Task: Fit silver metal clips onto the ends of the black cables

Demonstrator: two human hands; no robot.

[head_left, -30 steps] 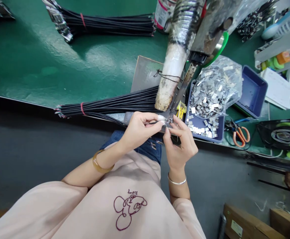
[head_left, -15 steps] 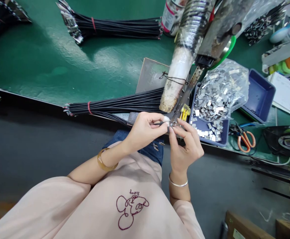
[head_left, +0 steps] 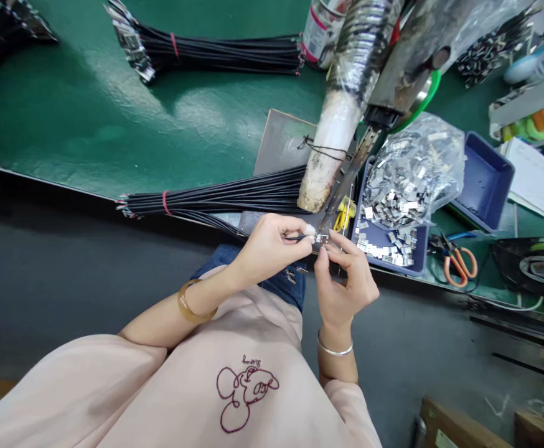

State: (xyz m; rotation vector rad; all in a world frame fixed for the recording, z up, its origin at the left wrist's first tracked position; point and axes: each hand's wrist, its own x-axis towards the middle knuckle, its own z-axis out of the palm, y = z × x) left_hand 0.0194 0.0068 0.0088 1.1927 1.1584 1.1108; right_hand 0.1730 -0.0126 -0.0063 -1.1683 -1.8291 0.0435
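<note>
My left hand (head_left: 272,246) pinches the end of a thin black cable (head_left: 295,238) just past the table's front edge. A white finger cot covers one fingertip. My right hand (head_left: 344,277) pinches a small metal shell (head_left: 321,239) against the cable's tip. Both hands meet under the tip of a press tool (head_left: 347,180) that slants down from a plastic-wrapped machine (head_left: 342,106). A bundle of black cables (head_left: 225,196) tied with a red band lies on the table to the left of my hands.
A blue tray (head_left: 416,264) of small metal shells stands to the right, with a clear bag (head_left: 416,168) of more shells over it. Orange-handled scissors (head_left: 459,264) lie further right. A second cable bundle (head_left: 216,50) lies at the back of the green table (head_left: 66,124).
The hands stay together at the tool's tip. My right hand has shifted slightly down and left, fingers closing tighter on the small metal shell. The view barely moved.
</note>
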